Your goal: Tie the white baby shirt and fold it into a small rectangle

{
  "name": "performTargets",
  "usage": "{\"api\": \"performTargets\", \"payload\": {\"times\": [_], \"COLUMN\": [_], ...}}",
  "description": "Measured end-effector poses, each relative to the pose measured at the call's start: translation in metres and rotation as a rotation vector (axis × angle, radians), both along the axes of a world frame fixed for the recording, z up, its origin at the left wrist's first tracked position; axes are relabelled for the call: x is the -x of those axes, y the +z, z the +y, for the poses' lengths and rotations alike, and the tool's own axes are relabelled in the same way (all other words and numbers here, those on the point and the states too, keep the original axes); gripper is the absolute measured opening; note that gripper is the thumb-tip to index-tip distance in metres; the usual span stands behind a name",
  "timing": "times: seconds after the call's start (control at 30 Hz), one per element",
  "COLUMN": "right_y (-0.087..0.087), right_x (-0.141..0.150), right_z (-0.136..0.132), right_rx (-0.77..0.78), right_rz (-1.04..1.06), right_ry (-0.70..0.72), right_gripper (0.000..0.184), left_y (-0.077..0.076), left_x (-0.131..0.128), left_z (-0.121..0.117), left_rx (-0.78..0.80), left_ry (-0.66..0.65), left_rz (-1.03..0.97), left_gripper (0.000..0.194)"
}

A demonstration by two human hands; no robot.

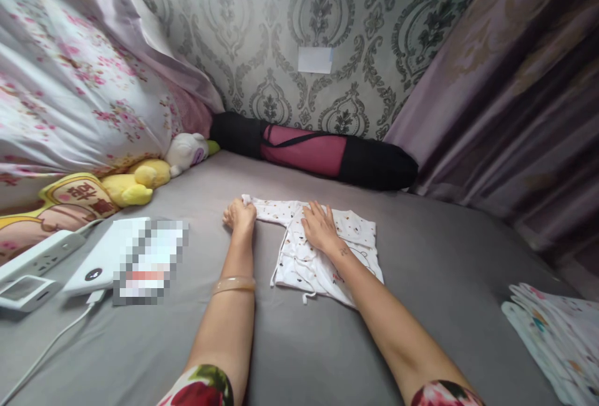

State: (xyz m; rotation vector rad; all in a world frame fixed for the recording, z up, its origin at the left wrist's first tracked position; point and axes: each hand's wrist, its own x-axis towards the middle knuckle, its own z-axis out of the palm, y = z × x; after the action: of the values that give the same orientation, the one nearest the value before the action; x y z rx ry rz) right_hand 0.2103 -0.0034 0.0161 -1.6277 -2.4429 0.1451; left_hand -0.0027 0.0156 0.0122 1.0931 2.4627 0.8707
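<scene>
- Head view: a small white printed shirt [292, 256] is laid out on a grey sheet [444, 306], in front of the person and between the two forearms.
- The cuff end of the shirt's left-hand sleeve [274, 209] is gripped in the left hand [239, 214], whose fingers are curled into a fist; a bit of white cloth is seen poking out above the knuckles.
- That sleeve is stretched sideways, away from the body of the shirt.
- The right hand [319, 226] is rested palm down on the upper part of the shirt, its fingers extended and slightly spread; nothing is seen to be pinched by it.
- Thin ties [306, 297] are hung from the shirt's front and left edge, and a line drawing is printed on its right half, partly covered by the right forearm.
- A pale bangle [234, 285] is worn on the left forearm.
- At the left, a power strip [44, 253], a white power bank [88, 275] with a cable [51, 338] plugged in, and a blurred-out object [150, 262] are placed close together.
- Behind these, a yellow plush toy [140, 183] and a white plush toy [187, 151] are lined up beside a floral drape [79, 82].
- A long black and maroon bag [304, 151] is laid along the patterned wall [262, 19].
- Folded printed cloths [556, 337] are stacked at the lower right.
</scene>
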Motion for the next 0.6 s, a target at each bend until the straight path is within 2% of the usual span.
{"api": "performTargets", "payload": {"times": [0.07, 0.13, 0.2, 0.33, 0.43, 0.5, 0.6], "right_y": [0.007, 0.011, 0.011, 0.006, 0.002, 0.000, 0.000], "right_x": [0.005, 0.011, 0.016, 0.019, 0.018, 0.018, 0.017], "right_z": [-0.007, -0.012, -0.013, -0.007, -0.001, 0.001, 0.004], "right_rx": [-0.036, 0.004, 0.024, 0.002, 0.039, 0.118, 0.365], "right_rz": [0.051, 0.075, 0.063, 0.049, 0.146, 0.305, 0.624], "right_ry": [0.198, 0.387, 0.476, 0.503, 0.555, 0.555, 0.404], "right_gripper": [0.035, 0.027, 0.023, 0.018, 0.017, 0.015, 0.010], "left_y": [-0.001, -0.002, -0.004, -0.005, -0.004, -0.003, -0.002], "left_x": [0.002, 0.003, 0.003, 0.001, 0.001, 0.000, 0.000], "left_z": [0.002, 0.005, 0.006, 0.007, 0.007, 0.006, 0.006], "left_rx": [-0.001, 0.005, 0.023, 0.045, 0.048, 0.045, 0.035], "left_ry": [-0.001, 0.010, 0.027, 0.031, 0.020, 0.020, 0.026], "left_rz": [-0.026, -0.032, -0.024, 0.000, 0.005, 0.006, 0.009], "left_gripper": [0.033, 0.032, 0.031, 0.030, 0.029, 0.028, 0.028]}}
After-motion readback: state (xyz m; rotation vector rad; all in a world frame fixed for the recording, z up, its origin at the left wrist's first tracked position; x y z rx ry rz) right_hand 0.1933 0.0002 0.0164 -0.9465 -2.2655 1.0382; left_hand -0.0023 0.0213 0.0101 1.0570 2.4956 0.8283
